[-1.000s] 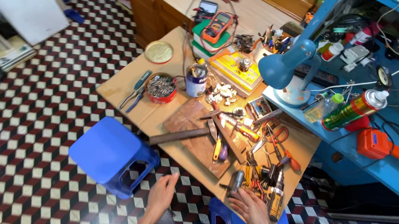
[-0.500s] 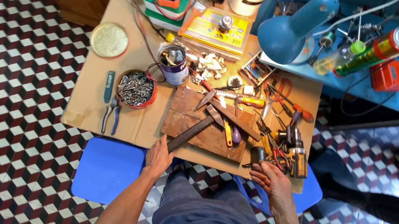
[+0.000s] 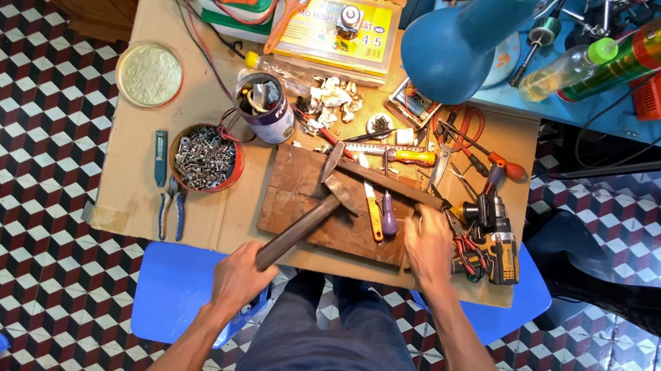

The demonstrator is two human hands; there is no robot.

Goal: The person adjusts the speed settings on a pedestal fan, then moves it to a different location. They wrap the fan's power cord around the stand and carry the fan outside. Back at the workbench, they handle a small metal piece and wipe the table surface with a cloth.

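**Hammer gripped low on the handle, over the wooden board**

The left hand [image 3: 244,274] is closed around the butt end of a hammer [image 3: 311,217] — a long wooden handle running up and to the right, its dark metal head resting on the wooden board [image 3: 298,203] at the middle of the cardboard-covered table [image 3: 135,185]. The hammer looks head-heavy and stiff; a hold this far down the handle gives swing but less control, and the bare wood should not slip. The left forearm comes in from below, wrist straight in line with the handle.

The right hand [image 3: 431,245] lies at the board's right edge, fingers curled downward — whether it grips anything I cannot tell. Just beside it lie a purple-handled screwdriver [image 3: 387,214] and a cordless drill [image 3: 498,237]. A bowl of screws [image 3: 206,158] sits left of the board.
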